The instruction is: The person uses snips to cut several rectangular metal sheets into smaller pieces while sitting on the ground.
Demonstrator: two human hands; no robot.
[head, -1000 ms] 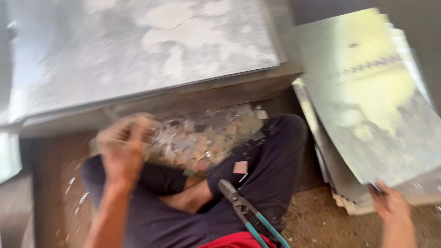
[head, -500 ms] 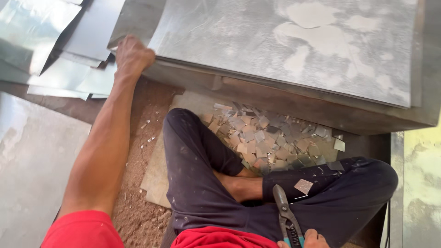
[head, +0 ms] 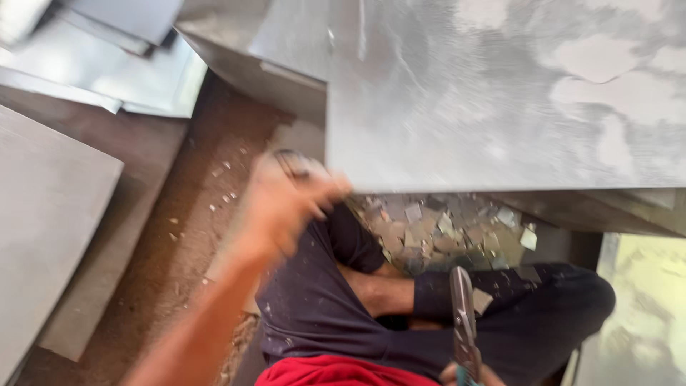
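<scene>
A dull, mottled metal sheet (head: 500, 93) is gripped at its edge by the blurred left hand (head: 289, 196); steel snips (head: 463, 325) are clasped by the right hand (head: 468, 374).

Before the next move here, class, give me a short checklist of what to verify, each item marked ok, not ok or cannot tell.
1. Left hand grips the corner of the metal sheet: cannot tell, blurred.
2. Right hand holds the snips: ok, though only its top shows at the frame edge.
3. Snip blades shut: cannot tell.
4. Crossed legs free of the sheet's lower edge: ok, apart.
5. Floor ahead free of offcuts: not ok, scraps lie under the sheet.
</scene>
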